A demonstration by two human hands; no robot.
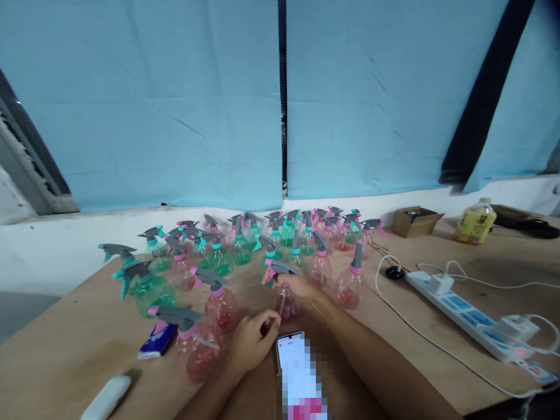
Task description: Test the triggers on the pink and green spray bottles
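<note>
A pink see-through spray bottle (286,306) with a grey and pink trigger head stands on the wooden table. My right hand (293,283) is closed around its neck, just under the trigger head. My left hand (258,337) is loosely curled at the lower left of that bottle, and nothing shows in its fingers. A lit phone (297,361) lies just below both hands, partly blurred out. Close to my left hand stand two more pink spray bottles (221,309). Another pink spray bottle (350,289) is to the right of my right forearm.
Several green spray bottles (219,259) and pink ones crowd the table toward the wall. A blue packet (158,340) and a white object (107,398) lie left. On the right are a power strip (464,315) with cables, a cardboard box (415,223) and a yellow drink bottle (476,223).
</note>
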